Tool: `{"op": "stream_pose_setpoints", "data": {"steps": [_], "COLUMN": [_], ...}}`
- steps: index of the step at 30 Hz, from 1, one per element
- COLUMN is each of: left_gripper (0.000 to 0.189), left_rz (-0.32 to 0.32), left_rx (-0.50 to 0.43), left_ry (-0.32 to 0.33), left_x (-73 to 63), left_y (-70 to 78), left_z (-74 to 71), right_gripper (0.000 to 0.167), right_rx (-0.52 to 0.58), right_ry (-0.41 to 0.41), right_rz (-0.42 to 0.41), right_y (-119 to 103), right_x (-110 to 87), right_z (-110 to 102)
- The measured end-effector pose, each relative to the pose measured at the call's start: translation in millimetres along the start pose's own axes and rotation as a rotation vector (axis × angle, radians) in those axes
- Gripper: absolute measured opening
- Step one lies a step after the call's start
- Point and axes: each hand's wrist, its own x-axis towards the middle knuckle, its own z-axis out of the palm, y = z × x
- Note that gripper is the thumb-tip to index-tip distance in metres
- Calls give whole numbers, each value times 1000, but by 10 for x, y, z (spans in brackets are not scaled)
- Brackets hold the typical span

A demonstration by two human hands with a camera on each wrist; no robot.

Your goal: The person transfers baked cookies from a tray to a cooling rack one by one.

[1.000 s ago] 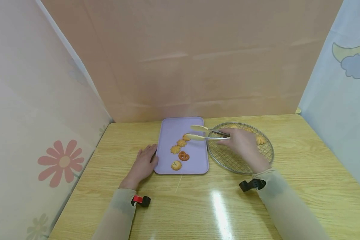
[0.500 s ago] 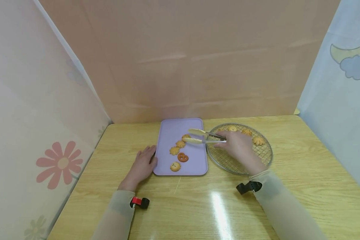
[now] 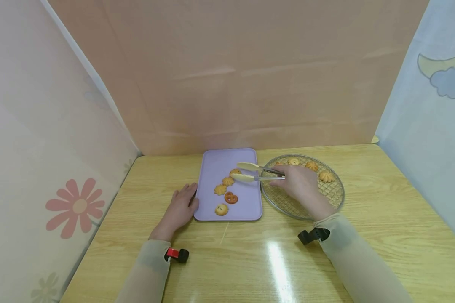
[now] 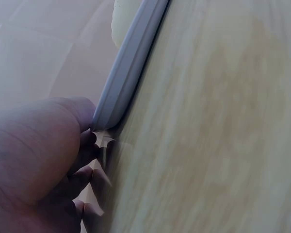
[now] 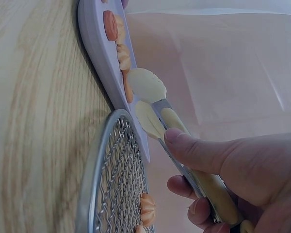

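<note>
In the head view my right hand point(image 3: 301, 182) holds kitchen tongs point(image 3: 269, 171) with cream tips. The tips stand apart over the lilac tray point(image 3: 227, 158), beside a round cookie point(image 3: 235, 172). In the right wrist view thumb and fingers grip the tongs' metal arms point(image 5: 203, 189). Two scalloped cookies point(image 3: 220, 190), a pretzel point(image 3: 231, 198) and a round cookie with dark marks point(image 3: 221, 209) also lie on the tray. My left hand point(image 3: 180, 208) rests by the tray's left edge, fingers extended on the table; its thumb point(image 4: 82, 114) is right at the rim in the left wrist view.
A round wire mesh rack point(image 3: 288, 202) stands right of the tray, with several cookies along its far side, such as a ridged cookie point(image 3: 326, 176). My right forearm crosses its near edge. A tan backdrop point(image 3: 242, 84) rises behind the wooden table point(image 3: 386, 202).
My right hand and the tongs have shifted slightly left and toward me, uncovering more cookies on the rack. The head view has moved a little. My left hand stays by the tray.
</note>
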Motion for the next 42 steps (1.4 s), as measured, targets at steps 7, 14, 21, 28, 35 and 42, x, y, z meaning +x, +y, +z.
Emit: {"op": "stream_pose_setpoints", "data": {"steps": [7,14,21,28,35,42], "left_gripper": [59,59,58,58,59,59], "left_rz": [-29,-17,21,18,21,-27], "left_rx": [30,17,-29,-31,-21,10], "left_ry": [-36,-30,20,22,11,-29], "left_x": [16,30,16,5,17,18], "left_y": [-5,-39,-100,-87,-134,-16], "left_z": [-8,19,64,59,88,12], "right_gripper": [59,59,60,62,60,58], "right_rx": [-21,-16,-15,-26,-17,-6], "right_ry": [-19,-20,-26,-28,-29,-8], "right_rz": [2,-5,-2,8,26,41], "right_y": [-7,-7,-6,-4,-11,-10], "right_x": [24,25,38,46,47,57], "right_z": [1,10,22,32,28,22]}}
